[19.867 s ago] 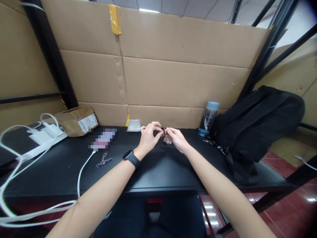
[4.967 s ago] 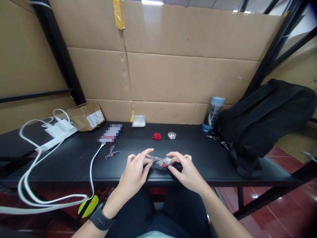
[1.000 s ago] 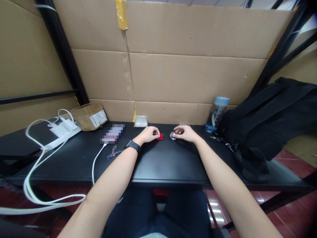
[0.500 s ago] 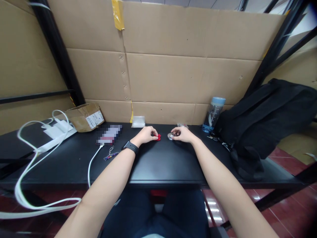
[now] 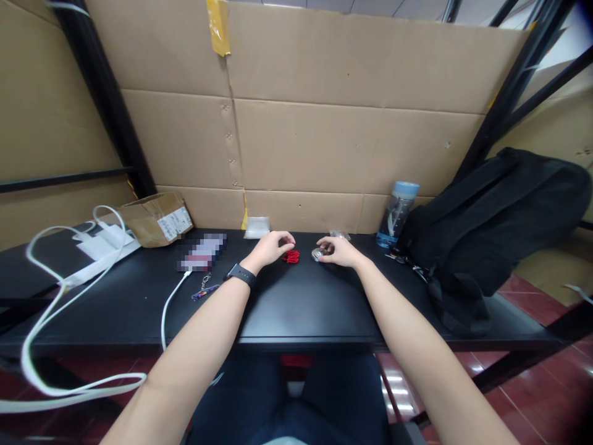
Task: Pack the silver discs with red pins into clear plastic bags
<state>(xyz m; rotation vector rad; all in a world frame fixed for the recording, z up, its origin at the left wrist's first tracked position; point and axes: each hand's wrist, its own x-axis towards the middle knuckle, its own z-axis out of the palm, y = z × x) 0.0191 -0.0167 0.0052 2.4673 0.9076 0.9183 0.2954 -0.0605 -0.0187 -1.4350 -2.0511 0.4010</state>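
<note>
A small bundle of red pieces (image 5: 291, 256) lies on the black table (image 5: 296, 303). Just behind and left of it, my left hand (image 5: 274, 246) is raised a little, thumb and fingers apart, with nothing between them. My right hand (image 5: 340, 251) has its thumb and fingers around the edge of a small round silver metal thing (image 5: 317, 254), which rests on or just above the table to the right of the red pieces. The undersides of my right fingers are partly hidden.
Behind my hands are a clear packet (image 5: 257, 227) and a small plastic bag (image 5: 340, 235). A bottle (image 5: 397, 213), keys and a black backpack (image 5: 500, 216) stand right. Left are a phone (image 5: 204, 250), keychain (image 5: 204, 292), white cables and a cardboard box (image 5: 162, 219).
My left hand has let go of the red pieces and lifted slightly above them, so more of them shows. My right hand stays at the silver thing. The view has shifted slightly.
</note>
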